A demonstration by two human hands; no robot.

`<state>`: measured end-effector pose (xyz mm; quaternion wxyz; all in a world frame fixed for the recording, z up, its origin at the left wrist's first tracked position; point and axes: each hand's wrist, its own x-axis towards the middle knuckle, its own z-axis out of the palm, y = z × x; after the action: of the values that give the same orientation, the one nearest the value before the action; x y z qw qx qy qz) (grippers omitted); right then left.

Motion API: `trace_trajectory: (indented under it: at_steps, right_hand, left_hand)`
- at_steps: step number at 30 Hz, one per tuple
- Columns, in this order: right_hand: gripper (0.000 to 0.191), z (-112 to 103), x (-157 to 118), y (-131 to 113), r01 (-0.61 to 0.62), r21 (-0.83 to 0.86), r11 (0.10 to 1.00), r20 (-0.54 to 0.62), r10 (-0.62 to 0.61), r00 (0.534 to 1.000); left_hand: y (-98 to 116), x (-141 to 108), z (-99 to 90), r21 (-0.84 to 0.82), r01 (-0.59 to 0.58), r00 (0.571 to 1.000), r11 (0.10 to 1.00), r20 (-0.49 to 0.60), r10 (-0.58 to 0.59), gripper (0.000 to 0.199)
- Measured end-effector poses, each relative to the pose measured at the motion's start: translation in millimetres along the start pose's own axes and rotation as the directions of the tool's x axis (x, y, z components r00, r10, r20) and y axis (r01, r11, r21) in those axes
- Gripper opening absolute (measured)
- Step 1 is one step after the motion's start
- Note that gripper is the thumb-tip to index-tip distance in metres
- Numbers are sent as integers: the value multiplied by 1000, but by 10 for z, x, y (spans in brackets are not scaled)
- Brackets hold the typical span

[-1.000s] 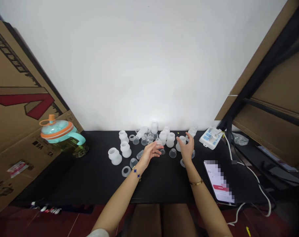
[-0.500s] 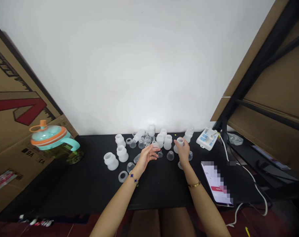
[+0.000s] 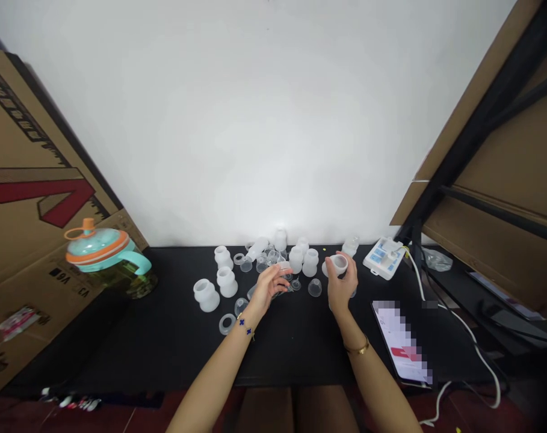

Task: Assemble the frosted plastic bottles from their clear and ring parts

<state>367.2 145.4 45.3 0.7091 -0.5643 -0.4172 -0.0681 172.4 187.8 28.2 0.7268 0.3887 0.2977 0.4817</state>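
My right hand (image 3: 343,287) is closed around a white baby bottle (image 3: 331,266), which is tilted so its open mouth faces right and toward me. Between the thumb and fingers of my left hand (image 3: 268,288) is a small translucent bottle nipple with a ring (image 3: 284,266); the fingers hide part of it. Several open white bottles stand about, one (image 3: 206,295) at the left and one (image 3: 310,263) between my hands. Near my left wrist lie a clear dome cap (image 3: 241,307) and a loose collar ring (image 3: 227,324). Another clear cap (image 3: 315,287) sits left of my right hand.
A phone (image 3: 402,343) lies right of my right forearm. Behind it are a white power strip (image 3: 383,258) and its cable. A large teal and orange jug (image 3: 108,258) stands at the left before a cardboard box (image 3: 24,240). The white wall closes off the back.
My right hand has raised the bottle slightly and tipped its mouth to the right. My left hand keeps its hold on the nipple almost in place. The view has shifted slightly.
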Motion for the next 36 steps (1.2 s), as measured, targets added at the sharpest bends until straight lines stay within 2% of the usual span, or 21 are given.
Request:
trace_trajectory:
  at_steps: [4,8,11,14,17,21,24,28,36]
  right_hand:
    - [33,9,-99,-37,-72,123,990,121,57,991]
    - [31,58,-208,-59,-155,229,961,266,91,960]
    - [28,101,-284,-84,-243,262,934,402,123,907]
    - [27,136,-351,-109,-323,266,908,533,140,834]
    - [29,163,-400,-114,-344,216,914,620,144,771]
    - [34,197,-446,-80,-338,130,932,688,160,707]
    - [39,220,-473,-42,-329,83,941,712,175,680]
    - [41,241,-496,-13,-308,58,950,741,166,651]
    - [41,269,-520,12,-323,17,946,751,201,628]
  left_hand:
    - [38,-24,39,4,-12,1000,1000,-16,12,49]
    - [55,-28,44,11,-40,999,999,-20,40,48]
    - [72,-33,49,15,-63,997,998,-32,64,51]
    - [90,-44,67,12,-81,995,997,-49,81,52]
    - [99,-51,82,12,-86,995,996,-57,87,51]
    - [96,-47,84,6,-96,993,995,-64,96,51]
    - [90,-41,75,6,-96,993,995,-65,96,51]
    - [69,-25,48,24,-101,992,995,-69,102,52]
    - [35,6,14,24,-90,993,996,-78,92,51]
